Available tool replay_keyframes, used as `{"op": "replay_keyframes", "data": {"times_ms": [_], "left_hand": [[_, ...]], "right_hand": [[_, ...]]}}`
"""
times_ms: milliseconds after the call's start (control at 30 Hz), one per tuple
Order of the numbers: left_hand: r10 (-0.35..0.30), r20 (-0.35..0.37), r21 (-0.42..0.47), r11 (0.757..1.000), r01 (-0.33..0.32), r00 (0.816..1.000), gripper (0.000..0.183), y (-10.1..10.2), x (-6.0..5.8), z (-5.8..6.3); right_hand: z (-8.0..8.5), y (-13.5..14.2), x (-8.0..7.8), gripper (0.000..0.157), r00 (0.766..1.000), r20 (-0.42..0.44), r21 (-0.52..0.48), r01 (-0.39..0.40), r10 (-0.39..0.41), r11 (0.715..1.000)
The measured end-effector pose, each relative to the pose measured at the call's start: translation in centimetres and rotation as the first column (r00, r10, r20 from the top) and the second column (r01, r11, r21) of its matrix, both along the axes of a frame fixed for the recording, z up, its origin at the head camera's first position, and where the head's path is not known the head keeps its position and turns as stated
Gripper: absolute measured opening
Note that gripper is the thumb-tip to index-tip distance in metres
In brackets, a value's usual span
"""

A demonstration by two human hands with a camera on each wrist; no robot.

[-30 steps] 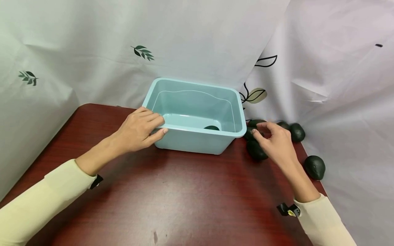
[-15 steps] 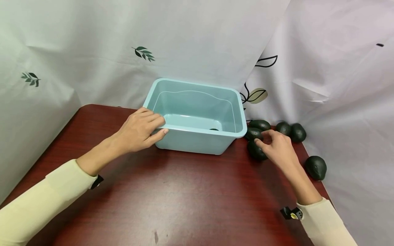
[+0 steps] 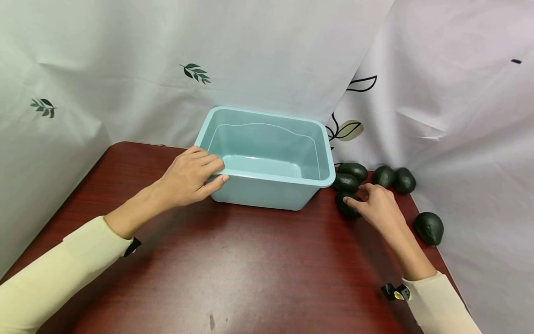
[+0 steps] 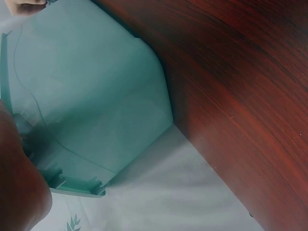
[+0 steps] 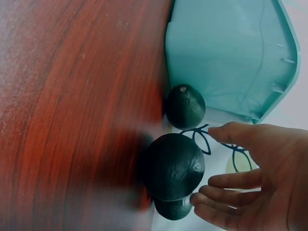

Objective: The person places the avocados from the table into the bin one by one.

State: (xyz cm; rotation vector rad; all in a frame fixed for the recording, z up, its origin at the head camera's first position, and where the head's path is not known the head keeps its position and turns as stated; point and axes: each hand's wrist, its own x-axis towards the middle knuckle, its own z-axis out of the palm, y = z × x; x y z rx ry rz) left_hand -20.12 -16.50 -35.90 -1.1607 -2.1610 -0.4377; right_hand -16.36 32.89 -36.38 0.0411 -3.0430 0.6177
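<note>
My left hand [image 3: 189, 177] grips the near left rim of a light blue plastic tub [image 3: 256, 190], fingers over the edge and thumb outside. In the left wrist view the tub's wall [image 4: 110, 86] fills much of the picture. My right hand [image 3: 379, 206] hovers at a dark green avocado [image 3: 345, 209] right of the tub, thumb and fingers spread apart. The right wrist view shows the fingertips close beside that avocado [image 5: 174, 166]; whether they touch it, I cannot tell. Two more avocados, a middle one [image 3: 345, 182] and a far one [image 3: 352, 170], lie just behind it.
Two avocados sit together by the back right corner, one left [image 3: 384, 176] and one right [image 3: 404, 180]. Another avocado [image 3: 429, 228] lies at the right edge of the red-brown table [image 3: 250, 269]. White leaf-print cloth [image 3: 271, 55] hangs behind and beside it.
My right hand has come down and nearer, to the closest avocado. An avocado visible inside the tub a second ago has slipped from sight behind the near wall. My left hand stays put.
</note>
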Motion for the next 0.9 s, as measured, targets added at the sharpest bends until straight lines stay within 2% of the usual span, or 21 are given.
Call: {"op": "replay_keyframes", "data": {"times_ms": [467,900], "left_hand": [[-0.002,-0.008,-0.008,1.0,0.002,1.0,0.048,0.11,-0.05,-0.1],[-0.001,-0.02,-0.006,1.0,0.001,1.0,0.049,0.01,-0.27,-0.17]], "right_hand": [[-0.56,0.42,-0.54,0.075,0.994,0.107,0.042,-0.002,-0.003,0.999],[-0.71,0.24,-0.82,0.077,0.992,0.128,0.047,-0.012,0.006,0.999]]}}
